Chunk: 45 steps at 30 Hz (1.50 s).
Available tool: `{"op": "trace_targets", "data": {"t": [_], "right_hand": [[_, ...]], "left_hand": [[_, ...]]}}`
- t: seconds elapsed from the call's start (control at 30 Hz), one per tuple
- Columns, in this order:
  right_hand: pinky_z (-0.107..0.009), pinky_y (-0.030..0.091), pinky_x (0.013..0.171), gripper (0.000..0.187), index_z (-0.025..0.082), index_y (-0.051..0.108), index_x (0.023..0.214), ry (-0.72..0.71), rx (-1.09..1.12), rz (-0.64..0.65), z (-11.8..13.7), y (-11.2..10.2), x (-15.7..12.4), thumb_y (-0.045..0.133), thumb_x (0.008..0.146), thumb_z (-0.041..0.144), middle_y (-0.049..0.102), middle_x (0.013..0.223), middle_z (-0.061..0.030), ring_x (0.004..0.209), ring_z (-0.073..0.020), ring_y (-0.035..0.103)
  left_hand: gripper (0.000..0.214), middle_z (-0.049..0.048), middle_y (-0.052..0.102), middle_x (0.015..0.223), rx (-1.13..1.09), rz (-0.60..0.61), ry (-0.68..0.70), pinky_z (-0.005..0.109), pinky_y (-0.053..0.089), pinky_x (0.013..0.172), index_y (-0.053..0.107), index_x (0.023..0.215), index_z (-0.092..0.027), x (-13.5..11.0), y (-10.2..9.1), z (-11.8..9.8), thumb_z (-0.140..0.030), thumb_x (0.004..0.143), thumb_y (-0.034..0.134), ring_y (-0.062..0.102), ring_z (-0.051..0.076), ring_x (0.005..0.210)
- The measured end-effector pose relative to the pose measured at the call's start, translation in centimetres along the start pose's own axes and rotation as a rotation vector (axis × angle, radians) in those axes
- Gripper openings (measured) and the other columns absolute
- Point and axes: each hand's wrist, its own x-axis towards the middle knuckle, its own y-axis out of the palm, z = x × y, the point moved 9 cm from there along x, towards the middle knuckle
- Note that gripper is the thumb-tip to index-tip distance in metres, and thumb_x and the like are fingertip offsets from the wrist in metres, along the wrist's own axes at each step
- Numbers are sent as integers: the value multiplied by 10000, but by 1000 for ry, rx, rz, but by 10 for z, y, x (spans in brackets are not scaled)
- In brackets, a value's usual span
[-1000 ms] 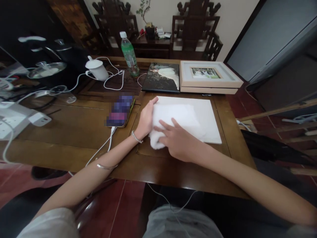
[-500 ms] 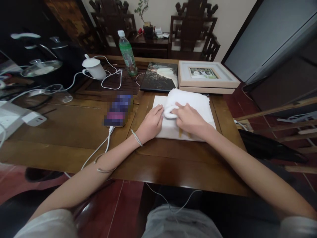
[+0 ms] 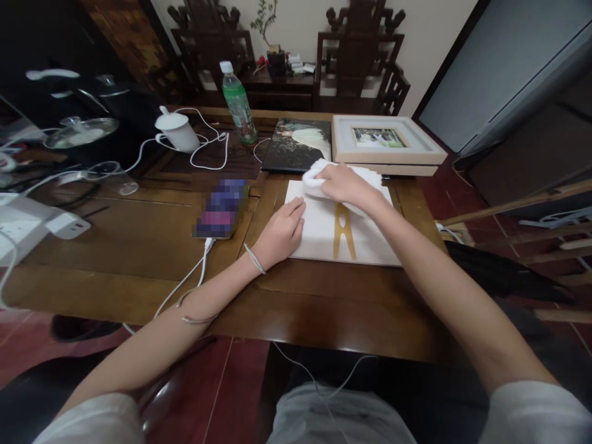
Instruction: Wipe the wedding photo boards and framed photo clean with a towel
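Observation:
A white rectangular panel (image 3: 319,237) lies flat on the wooden table in front of me, with a gold, forked A-shaped piece (image 3: 343,231) on its face. My right hand (image 3: 345,184) is closed on a folded white cloth (image 3: 316,179) over the panel's far part. The cloth spreads out to the right behind the wrist, and the fingertips are partly hidden in it. My left hand (image 3: 282,231) rests with fingers stretched out flat along the panel's left edge, holding nothing.
Behind the panel lie a dark picture (image 3: 300,145) and stacked pale frames (image 3: 388,142). To the left are a phone (image 3: 222,209) on a white cable, a green-labelled bottle (image 3: 239,105), a lidded white cup (image 3: 178,131), a clear tumbler (image 3: 113,179) and a power strip (image 3: 28,225).
My right hand and the cloth have moved away from me toward the panel's far edge, uncovering the gold piece. The left hand stays in place.

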Motion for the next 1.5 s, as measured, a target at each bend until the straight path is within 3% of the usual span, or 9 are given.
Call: {"op": "trace_targets", "data": {"t": [0.23, 0.4, 0.53, 0.63, 0.9, 1.0, 1.2, 1.37, 1.5], "right_hand": [[-379, 441, 821, 419, 145, 690, 998, 52, -146, -80, -65, -5, -77, 383, 722, 70, 727, 951, -96, 910, -284, 641], [-537, 378, 1041, 446, 198, 676, 955, -140, -158, -40, -40, 19, -157, 391, 665, 14, 595, 1320, -86, 1259, -293, 505], [-507, 268, 1162, 410, 225, 659, 849, -359, -85, -7, -16, 24, -201, 398, 637, -10, 498, 1415, -71, 1368, -238, 368], [-495, 257, 1171, 430, 220, 664, 862, -364, -53, 2, -25, 20, -196, 394, 623, -13, 491, 1420, -66, 1364, -226, 374], [-520, 266, 1136, 507, 233, 670, 996, -185, -87, -28, -80, 11, -100, 365, 658, 11, 561, 1363, 4, 1328, -250, 431], [-561, 228, 1135, 539, 227, 659, 1040, -175, -108, -70, -85, 12, -84, 366, 650, -1, 574, 1350, -10, 1331, -259, 426], [-629, 217, 1129, 490, 195, 678, 964, -247, -96, -80, -58, 23, -133, 394, 628, -20, 459, 1450, -54, 1386, -277, 329], [-534, 166, 1188, 452, 248, 667, 880, -385, -65, -31, -29, 28, -198, 399, 635, -21, 439, 1458, -34, 1404, -218, 285], [-426, 175, 1205, 463, 292, 668, 849, -349, -73, 59, -31, 26, -204, 404, 612, -6, 455, 1441, 24, 1394, -191, 298]], "left_hand": [[412, 204, 496, 1386, 19, 4, -12, 485, 337, 1136, 499, 1299, -58, -1, 2, -1, -184, 935, 352, 407, 291, 1348], [420, 191, 493, 1393, 16, 9, -10, 502, 328, 1139, 488, 1315, -74, 0, 3, 0, -180, 931, 355, 394, 295, 1356], [422, 180, 493, 1395, 13, 11, -6, 509, 329, 1138, 486, 1320, -88, -1, 3, 0, -178, 928, 358, 397, 297, 1353], [423, 196, 488, 1394, 20, 11, -11, 500, 329, 1140, 490, 1314, -65, 0, 3, 0, -183, 930, 356, 399, 300, 1351], [422, 182, 489, 1399, 17, 19, -11, 505, 328, 1138, 486, 1319, -84, 0, 2, 1, -193, 933, 354, 397, 291, 1354], [422, 176, 489, 1401, 21, 17, -13, 502, 328, 1138, 482, 1323, -87, 0, 2, 1, -195, 936, 351, 393, 286, 1357], [422, 190, 486, 1402, 20, 16, -15, 507, 329, 1136, 488, 1315, -75, -1, 2, 1, -189, 934, 347, 395, 296, 1354], [422, 204, 484, 1398, 33, 26, -13, 503, 330, 1137, 492, 1306, -53, 0, 3, 1, -186, 933, 346, 398, 303, 1350], [414, 173, 489, 1400, 37, 25, -13, 494, 333, 1138, 491, 1310, -84, -1, 3, 2, -196, 936, 352, 400, 294, 1351]]}}
